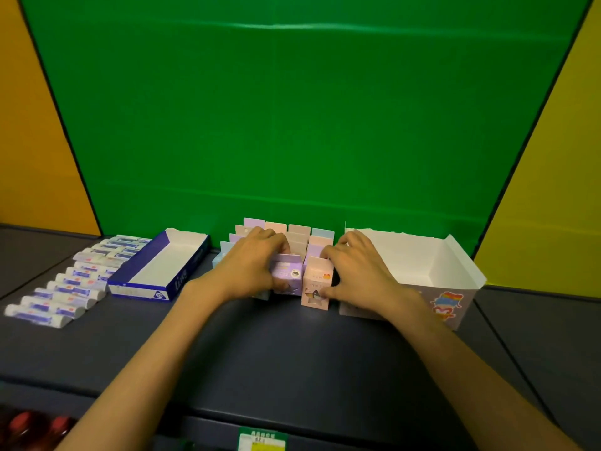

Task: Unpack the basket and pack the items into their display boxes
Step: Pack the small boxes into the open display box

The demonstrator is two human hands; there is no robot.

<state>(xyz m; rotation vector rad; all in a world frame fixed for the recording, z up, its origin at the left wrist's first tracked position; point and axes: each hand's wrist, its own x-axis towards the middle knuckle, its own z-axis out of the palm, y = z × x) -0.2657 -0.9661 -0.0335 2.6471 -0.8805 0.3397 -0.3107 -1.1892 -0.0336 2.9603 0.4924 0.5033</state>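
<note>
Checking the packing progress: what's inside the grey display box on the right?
Only the bare white inner walls of the grey display box show. Its floor near the front is hidden by its own front wall and the right hand.

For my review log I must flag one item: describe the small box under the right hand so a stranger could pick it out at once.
Start at the tall green backdrop; below its middle, pastel cardboard cartons stand in rows on the dark table. At the near end of those rows, the right hand grips the small pink carton. Its purple neighbour, in the left hand, differs; only the pink one has a star-shaped window low on its front.
</note>
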